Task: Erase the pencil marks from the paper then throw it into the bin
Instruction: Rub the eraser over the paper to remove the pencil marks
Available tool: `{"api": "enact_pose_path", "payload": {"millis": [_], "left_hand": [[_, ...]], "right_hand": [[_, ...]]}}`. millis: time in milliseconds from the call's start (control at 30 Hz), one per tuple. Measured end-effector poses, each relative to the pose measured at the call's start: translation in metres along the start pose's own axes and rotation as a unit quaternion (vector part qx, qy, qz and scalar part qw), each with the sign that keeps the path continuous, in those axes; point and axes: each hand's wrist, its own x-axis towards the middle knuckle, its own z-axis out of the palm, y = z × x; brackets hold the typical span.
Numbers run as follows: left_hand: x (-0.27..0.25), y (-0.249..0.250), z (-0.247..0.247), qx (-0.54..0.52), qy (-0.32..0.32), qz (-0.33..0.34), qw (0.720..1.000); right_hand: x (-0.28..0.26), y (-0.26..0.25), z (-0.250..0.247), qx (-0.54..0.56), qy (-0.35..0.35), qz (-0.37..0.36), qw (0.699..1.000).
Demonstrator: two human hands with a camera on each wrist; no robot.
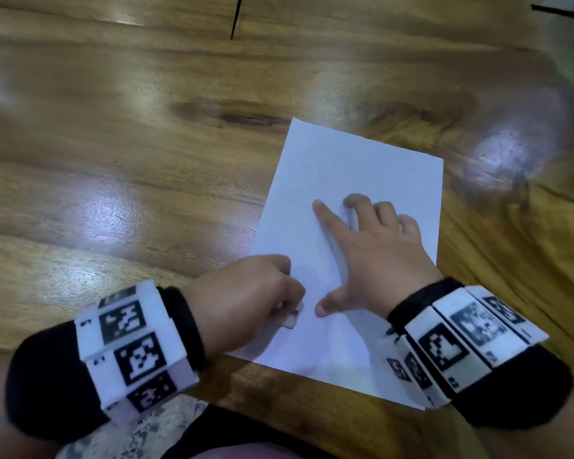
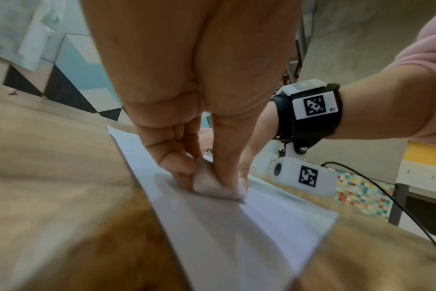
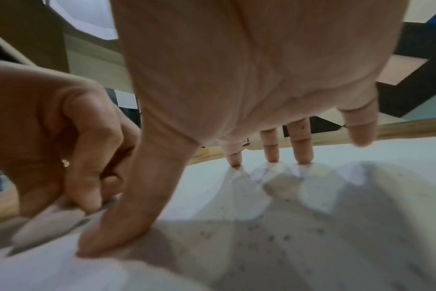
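My left hand (image 1: 256,289) pinches a small eraser (image 1: 292,318) against thin, floppy, easily creased paper (image 1: 355,167) lying flat on the wooden table (image 1: 113,160), while my right hand (image 1: 375,250), fingers spread, presses it still.

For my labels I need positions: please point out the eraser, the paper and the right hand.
eraser (image 2: 215,186): left wrist view, its white side face.
paper (image 1: 355,160): head view, bare upper part.
right hand (image 1: 381,250): head view, back of the hand.
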Motion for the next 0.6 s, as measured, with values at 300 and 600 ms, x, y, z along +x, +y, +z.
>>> {"api": "enact_pose_path", "payload": {"millis": [300,600], "left_hand": [[0.069,-0.013,-0.043,0.042,0.138,-0.073,0.987],[0.009,-0.007,-0.012,0.039,-0.021,0.016,0.999]], "right_hand": [[0.012,0.006,0.006,0.003,-0.045,-0.044,0.998],[0.011,0.005,0.006,0.008,-0.04,-0.039,0.998]]}}
